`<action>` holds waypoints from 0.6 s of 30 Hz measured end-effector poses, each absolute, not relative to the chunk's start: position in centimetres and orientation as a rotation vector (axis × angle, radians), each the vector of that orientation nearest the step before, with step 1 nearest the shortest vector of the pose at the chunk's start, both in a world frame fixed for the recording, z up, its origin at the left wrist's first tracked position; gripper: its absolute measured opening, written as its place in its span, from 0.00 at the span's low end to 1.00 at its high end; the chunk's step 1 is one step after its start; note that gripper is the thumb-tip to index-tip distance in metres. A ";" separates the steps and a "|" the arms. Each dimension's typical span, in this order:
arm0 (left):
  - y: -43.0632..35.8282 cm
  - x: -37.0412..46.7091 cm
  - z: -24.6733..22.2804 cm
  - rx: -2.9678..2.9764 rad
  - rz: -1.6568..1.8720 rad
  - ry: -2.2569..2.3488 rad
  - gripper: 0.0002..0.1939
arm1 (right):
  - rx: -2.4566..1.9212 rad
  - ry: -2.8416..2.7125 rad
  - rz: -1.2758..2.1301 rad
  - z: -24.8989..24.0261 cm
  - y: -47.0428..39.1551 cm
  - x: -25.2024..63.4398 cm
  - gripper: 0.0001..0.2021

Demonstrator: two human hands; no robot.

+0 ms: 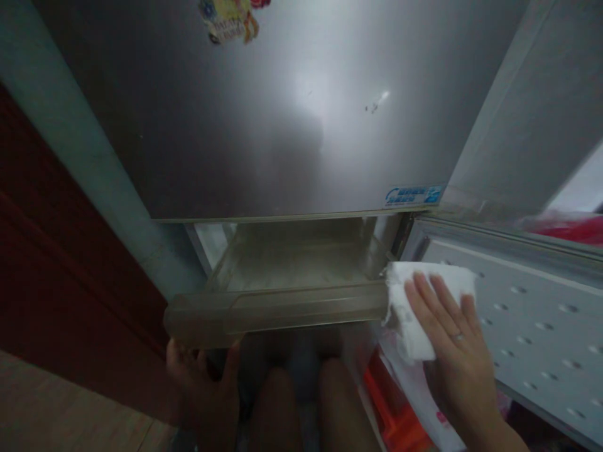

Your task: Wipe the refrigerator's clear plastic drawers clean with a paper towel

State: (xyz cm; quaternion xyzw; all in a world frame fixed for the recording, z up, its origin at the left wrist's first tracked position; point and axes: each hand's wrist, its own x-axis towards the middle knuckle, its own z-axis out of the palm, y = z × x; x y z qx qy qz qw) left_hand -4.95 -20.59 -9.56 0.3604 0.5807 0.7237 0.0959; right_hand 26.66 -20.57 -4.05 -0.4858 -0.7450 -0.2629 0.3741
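Observation:
A translucent drawer point(306, 307) is pulled part of the way out below the upper steel door of a fridge. My left hand point(205, 376) is at the drawer's front left corner, its fingers bent up against the lower edge. White cloth point(407, 314) lies under the fingers of my right hand point(452, 339), which presses it at the drawer's front right end, beside the open lower door point(532, 320). A ring shows on that hand. The inside of the drawer holds nothing that I can make out.
The upper steel door point(301, 125) carries a magnet point(230, 22) and a blue sticker point(413, 196). A dark red wooden frame point(70, 270) stands at the left. An orange object point(396, 414) lies low on the right, beneath the open door. My knees are below the drawer.

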 end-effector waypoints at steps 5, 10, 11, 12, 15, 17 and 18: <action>-20.6 -4.7 -9.3 1.086 2.173 1.687 0.50 | -1.375 -1.730 -0.546 -5.1 -21.1 26.8 0.38; -20.6 -4.6 -9.4 0.995 2.132 1.734 0.53 | -1.293 -1.722 -0.507 -5.2 -21.8 23.7 0.34; -20.5 -4.6 -9.5 0.996 2.134 1.743 0.54 | -1.263 -1.764 -0.501 -5.1 -21.9 22.9 0.33; -20.5 -4.6 -9.7 1.005 2.142 1.748 0.55 | -1.231 -1.809 -0.499 -4.9 -21.9 22.2 0.32; -20.5 -4.4 -10.4 1.013 2.173 1.760 0.54 | -1.125 -1.942 -0.536 -4.5 -21.9 19.4 0.32; -20.7 -4.2 -10.6 1.051 2.172 1.774 0.52 | -1.079 -2.010 -0.539 -4.1 -21.8 17.1 0.31; -20.8 -4.1 -10.6 1.088 2.168 1.780 0.49 | -1.052 -2.036 -0.531 -3.8 -21.7 15.8 0.30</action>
